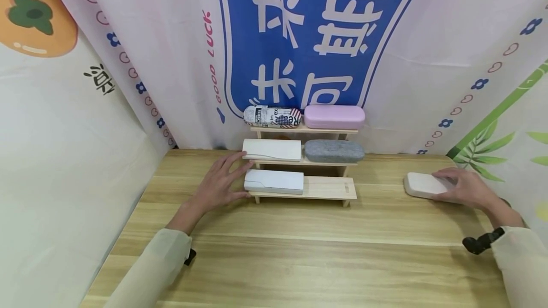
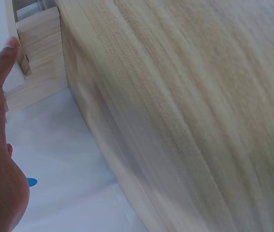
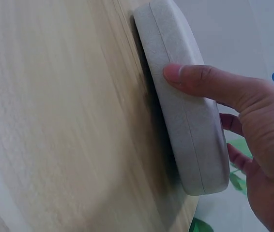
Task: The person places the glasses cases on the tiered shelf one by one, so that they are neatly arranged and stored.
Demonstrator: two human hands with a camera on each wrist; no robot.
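My right hand [image 1: 468,188] grips an off-white glasses case [image 1: 421,184] at the right of the table. In the right wrist view, the thumb lies along the near side of this case [image 3: 188,130], with the fingers behind it. My left hand [image 1: 216,184] is at the left end of a three-step wooden rack [image 1: 327,187], fingers spread and fingertips at its edge. Beside those fingertips are a white glasses case [image 1: 274,150] on the middle step and another white case [image 1: 274,181] on the bottom step. The left wrist view shows one finger against the rack's end.
A newspaper-print case [image 1: 272,116] and a pink case [image 1: 334,117] sit on the top step. A grey felt case [image 1: 334,150] lies at the right of the middle step. Printed curtains [image 1: 428,61] hang behind the wooden table [image 1: 321,260].
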